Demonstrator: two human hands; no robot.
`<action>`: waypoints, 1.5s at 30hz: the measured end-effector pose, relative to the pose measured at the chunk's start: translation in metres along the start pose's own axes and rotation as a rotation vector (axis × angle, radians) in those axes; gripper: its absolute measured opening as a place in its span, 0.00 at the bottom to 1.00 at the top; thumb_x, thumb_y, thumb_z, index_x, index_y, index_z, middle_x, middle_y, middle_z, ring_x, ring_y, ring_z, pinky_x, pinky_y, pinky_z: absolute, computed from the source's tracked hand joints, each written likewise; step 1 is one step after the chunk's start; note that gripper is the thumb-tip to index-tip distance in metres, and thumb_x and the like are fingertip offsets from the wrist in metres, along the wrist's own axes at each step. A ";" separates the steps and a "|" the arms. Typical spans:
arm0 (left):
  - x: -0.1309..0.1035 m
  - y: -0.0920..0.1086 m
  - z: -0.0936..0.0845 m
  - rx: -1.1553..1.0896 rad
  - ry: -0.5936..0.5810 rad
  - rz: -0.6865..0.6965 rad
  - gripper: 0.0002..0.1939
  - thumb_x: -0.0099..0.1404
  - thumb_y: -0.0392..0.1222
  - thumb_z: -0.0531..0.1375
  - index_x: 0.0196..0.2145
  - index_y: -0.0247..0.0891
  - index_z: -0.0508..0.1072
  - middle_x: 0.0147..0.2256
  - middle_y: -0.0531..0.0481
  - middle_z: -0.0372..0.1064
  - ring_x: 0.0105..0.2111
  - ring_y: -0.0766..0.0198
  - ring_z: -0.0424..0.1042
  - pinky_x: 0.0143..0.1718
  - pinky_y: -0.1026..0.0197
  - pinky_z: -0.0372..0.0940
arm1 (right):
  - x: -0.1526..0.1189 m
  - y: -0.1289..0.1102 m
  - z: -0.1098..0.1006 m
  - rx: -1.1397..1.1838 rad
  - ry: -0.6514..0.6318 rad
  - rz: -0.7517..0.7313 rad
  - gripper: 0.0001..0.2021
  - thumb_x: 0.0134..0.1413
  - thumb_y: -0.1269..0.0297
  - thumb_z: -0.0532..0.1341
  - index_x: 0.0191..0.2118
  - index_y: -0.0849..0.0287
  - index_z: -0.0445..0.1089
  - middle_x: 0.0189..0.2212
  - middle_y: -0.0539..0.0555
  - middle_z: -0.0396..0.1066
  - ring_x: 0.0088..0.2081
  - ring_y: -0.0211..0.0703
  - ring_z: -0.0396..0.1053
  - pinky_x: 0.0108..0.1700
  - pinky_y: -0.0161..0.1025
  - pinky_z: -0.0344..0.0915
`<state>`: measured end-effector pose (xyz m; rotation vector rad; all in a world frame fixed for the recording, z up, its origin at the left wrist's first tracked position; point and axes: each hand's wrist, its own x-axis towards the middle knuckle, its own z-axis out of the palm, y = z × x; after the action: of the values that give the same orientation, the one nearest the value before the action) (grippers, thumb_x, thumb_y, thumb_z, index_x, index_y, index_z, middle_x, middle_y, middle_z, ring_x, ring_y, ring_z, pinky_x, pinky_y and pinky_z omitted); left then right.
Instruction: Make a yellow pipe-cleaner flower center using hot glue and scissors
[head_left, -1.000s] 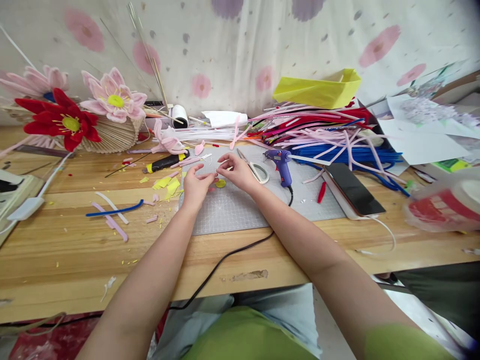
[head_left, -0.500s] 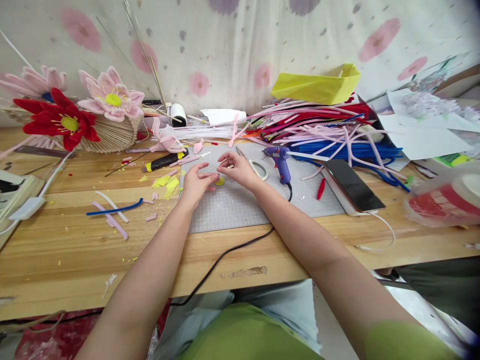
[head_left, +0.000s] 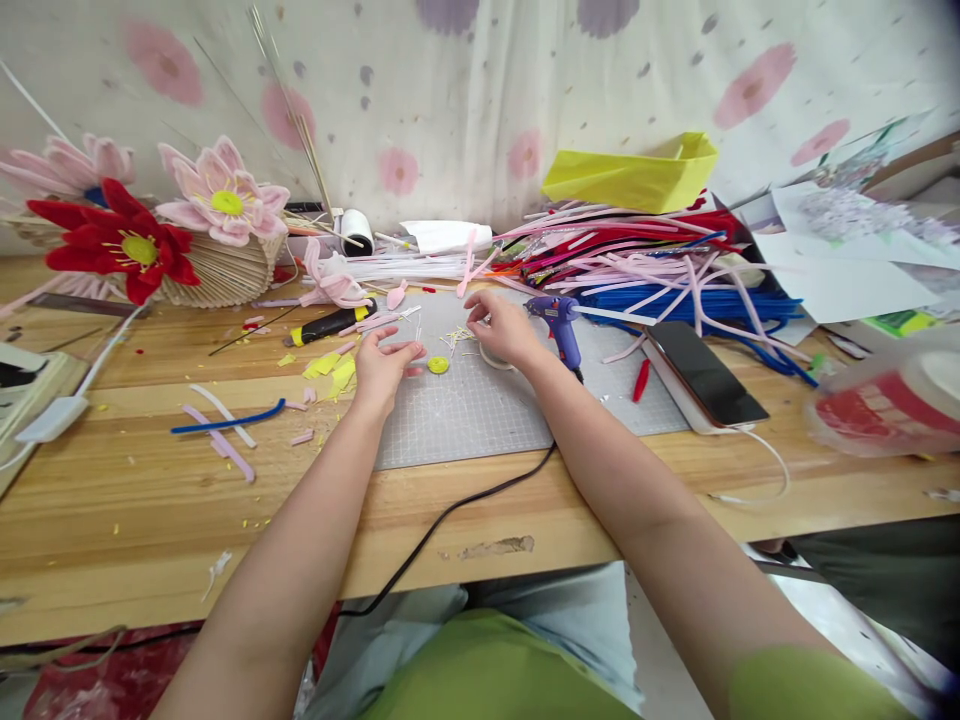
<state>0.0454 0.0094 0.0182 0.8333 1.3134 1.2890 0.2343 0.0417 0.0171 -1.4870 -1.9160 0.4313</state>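
Note:
My left hand (head_left: pixel 384 372) is over the left part of the grey cutting mat (head_left: pixel 465 420), thumb and fingers drawn together in a pinch. Thin white strands (head_left: pixel 418 326) show by its fingertips; whether they are held I cannot tell. A small round yellow disc (head_left: pixel 437 366) lies flat on the mat just right of that hand. My right hand (head_left: pixel 501 326) hovers farther right, fingers bent and apart, with nothing visible in them. Below its fingertips is a loose pile of short pale-yellow sticks (head_left: pixel 457 342). It mostly covers the scissors (head_left: pixel 495 358), leaving part of a handle visible.
A purple glue gun (head_left: pixel 559 325) with a black cord lies right of my right hand, near a phone (head_left: pixel 705 370). Behind are bundled pipe cleaners (head_left: pixel 622 255). Fuzzy flowers (head_left: pixel 139 248), a black-yellow cutter (head_left: pixel 330 322) and yellow scraps (head_left: pixel 341 375) are on the left.
My hands were close together above the yellow disc and have moved apart. The right went right, the left slightly left, uncovering the disc and the pale sticks.

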 end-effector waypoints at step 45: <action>-0.007 0.008 -0.005 0.165 -0.262 -0.248 0.22 0.49 0.26 0.66 0.43 0.28 0.70 0.27 0.42 0.76 0.28 0.59 0.77 0.20 0.68 0.65 | -0.014 -0.045 -0.008 0.056 -0.480 -0.281 0.14 0.47 0.77 0.55 0.42 0.58 0.65 0.30 0.49 0.71 0.31 0.35 0.66 0.36 0.33 0.58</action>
<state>0.0406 0.0029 0.0270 0.8894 1.2773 0.8555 0.2089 0.0137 0.0461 -1.1194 -2.4186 0.7551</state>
